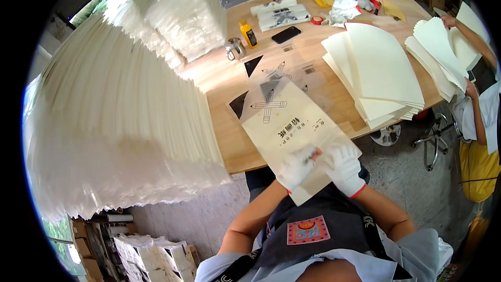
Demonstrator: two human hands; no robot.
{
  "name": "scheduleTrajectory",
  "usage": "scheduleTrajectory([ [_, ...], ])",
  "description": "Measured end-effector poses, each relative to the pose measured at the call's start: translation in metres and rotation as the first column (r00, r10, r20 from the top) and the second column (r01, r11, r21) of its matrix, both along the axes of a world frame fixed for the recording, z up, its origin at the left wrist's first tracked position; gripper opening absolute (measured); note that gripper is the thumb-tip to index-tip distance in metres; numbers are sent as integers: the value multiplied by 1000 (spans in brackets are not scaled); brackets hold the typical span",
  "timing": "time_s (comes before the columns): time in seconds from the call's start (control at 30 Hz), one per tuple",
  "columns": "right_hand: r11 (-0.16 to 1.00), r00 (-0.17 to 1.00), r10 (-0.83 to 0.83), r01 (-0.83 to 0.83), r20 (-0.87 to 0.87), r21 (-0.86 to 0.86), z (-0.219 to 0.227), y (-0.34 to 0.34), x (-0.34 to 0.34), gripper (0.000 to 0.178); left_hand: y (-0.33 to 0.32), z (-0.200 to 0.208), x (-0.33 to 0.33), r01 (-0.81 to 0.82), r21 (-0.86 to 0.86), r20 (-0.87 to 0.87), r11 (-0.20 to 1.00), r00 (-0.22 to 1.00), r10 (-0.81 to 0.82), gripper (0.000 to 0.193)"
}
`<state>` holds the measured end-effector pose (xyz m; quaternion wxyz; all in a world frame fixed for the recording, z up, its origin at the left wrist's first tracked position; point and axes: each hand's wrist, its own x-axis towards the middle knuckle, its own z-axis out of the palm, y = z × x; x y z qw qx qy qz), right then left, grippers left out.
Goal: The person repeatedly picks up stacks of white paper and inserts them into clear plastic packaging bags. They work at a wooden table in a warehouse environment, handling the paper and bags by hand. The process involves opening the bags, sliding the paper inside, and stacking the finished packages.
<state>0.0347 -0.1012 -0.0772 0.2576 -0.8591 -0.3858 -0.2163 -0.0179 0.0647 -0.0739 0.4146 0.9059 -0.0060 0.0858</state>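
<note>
A cream paper packet in a clear plastic sleeve [266, 138], printed with crossed pencils, lies tilted over the table's near edge toward my lap. My left hand [296, 168], in a white glove with bare fingertips showing, is closed at the packet's near end. Beside it, my gloved right hand [344, 168] bends its fingers over the near right corner, gripping the packet there. Beyond the packet, more clear printed sleeves [310, 75] with black corners lie flat on the wooden table [222, 146]. Fanned cream sheets [383, 68] are stacked to the right.
Tall piles of sleeved packets [130, 120] line the left side. A metal cup [235, 49], an orange bottle [248, 34], a phone [286, 34] and white rolls [282, 15] stand or lie farther back. At right, another person's hands [449, 21] handle cream sheets.
</note>
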Motion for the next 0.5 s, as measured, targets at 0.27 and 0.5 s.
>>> scheduleTrajectory([
  [0.27, 857, 939, -299, 187, -168, -481, -35, -14, 43, 19, 39, -85, -74, -419, 435, 227, 797, 907, 354, 15],
  [0.5, 731, 949, 15, -225, -315, -645, 1, -52, -28, 14, 28, -47, -153, -661, -352, -116, 663, 734, 670, 16],
])
